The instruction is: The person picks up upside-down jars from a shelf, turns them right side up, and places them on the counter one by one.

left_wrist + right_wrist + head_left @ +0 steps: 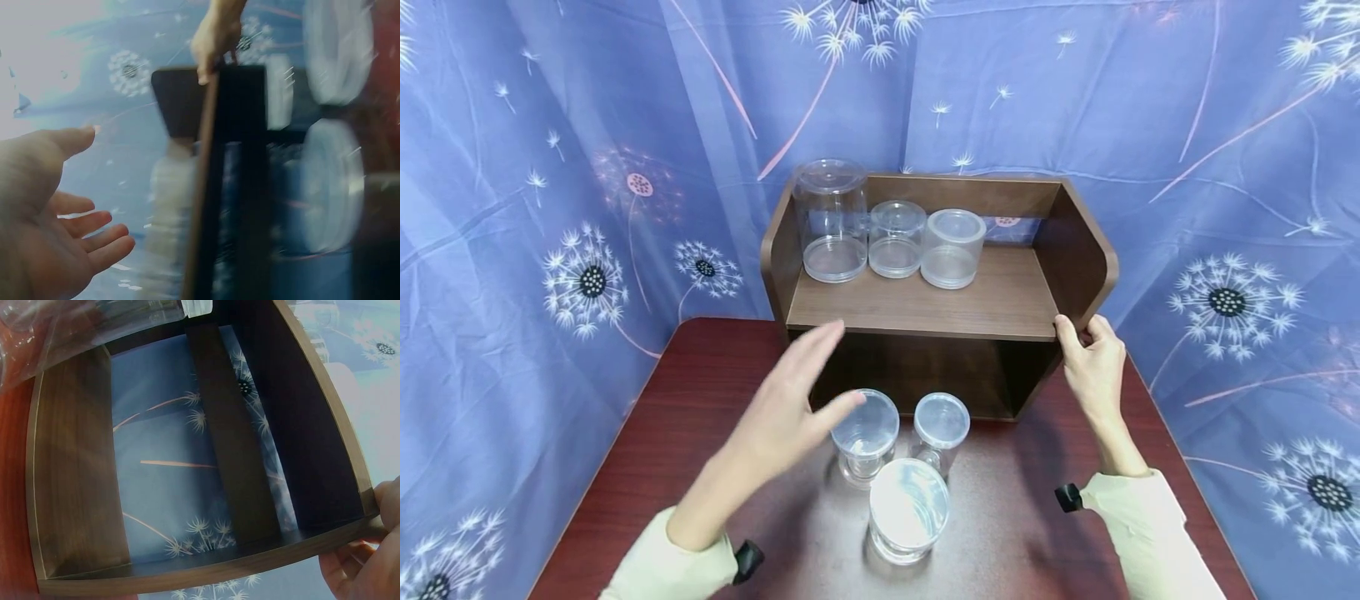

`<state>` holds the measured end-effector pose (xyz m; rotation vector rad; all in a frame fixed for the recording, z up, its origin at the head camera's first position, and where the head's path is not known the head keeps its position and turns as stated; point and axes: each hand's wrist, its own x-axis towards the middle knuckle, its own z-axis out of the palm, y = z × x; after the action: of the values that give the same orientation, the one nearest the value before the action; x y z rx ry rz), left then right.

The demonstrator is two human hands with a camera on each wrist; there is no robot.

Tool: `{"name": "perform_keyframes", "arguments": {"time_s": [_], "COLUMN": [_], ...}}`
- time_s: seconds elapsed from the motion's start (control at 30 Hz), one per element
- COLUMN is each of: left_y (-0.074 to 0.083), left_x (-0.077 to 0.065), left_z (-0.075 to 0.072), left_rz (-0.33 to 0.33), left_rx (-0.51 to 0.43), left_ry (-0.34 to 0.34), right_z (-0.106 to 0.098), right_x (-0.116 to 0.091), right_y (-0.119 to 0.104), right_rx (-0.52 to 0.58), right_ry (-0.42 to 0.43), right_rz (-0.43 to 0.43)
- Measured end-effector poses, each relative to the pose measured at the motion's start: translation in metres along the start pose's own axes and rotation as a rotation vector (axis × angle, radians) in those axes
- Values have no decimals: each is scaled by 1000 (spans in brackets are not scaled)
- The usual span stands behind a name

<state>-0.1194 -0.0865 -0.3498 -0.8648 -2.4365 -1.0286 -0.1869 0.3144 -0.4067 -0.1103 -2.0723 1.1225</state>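
Observation:
A two-tier brown wooden shelf [925, 312] stands at the back of the table. My right hand [1092, 367] grips its right side panel, thumb by the upper board's front corner and fingers round the outer side; the right wrist view shows this hand [369, 556] at the frame's corner. My left hand [782, 408], thumb spread from extended fingers, hovers before the shelf's left part and holds nothing. Near its thumb stands a clear lidded jar [865, 433]. Beside that are a narrower jar [942, 421] and a nearer jar [908, 508], both lidded. The left wrist view is blurred.
On the upper board stand a tall clear jar [832, 221] and two shorter ones, a middle jar [897, 240] and a right jar [953, 250]. A blue dandelion-print curtain [1000, 100] hangs behind. The dark red table [700, 375] extends around the shelf.

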Motion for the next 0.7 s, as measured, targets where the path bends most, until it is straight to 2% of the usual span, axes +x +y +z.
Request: {"name": "perform_keyframes", "arguments": {"time_s": [0.2, 0.37, 0.47, 0.6, 0.7], "left_y": [-4, -9, -16, -28, -39], "left_x": [42, 78, 100, 126, 143], "left_z": [-37, -64, -78, -93, -99], "left_rz": [12, -65, -167, -333, -392], "left_rx": [-46, -34, -38, -46, -27], "left_ry": [176, 241, 215, 100, 19], "right_z": [1, 0, 0, 1, 1], "right_x": [0, 0, 0, 1, 1], "right_y": [0, 1, 2, 3, 4], "right_rx": [5, 6, 2, -7, -5], "right_ry": [0, 7, 10, 8, 5], "right_rz": [-9, -12, -11, -7, -10]}}
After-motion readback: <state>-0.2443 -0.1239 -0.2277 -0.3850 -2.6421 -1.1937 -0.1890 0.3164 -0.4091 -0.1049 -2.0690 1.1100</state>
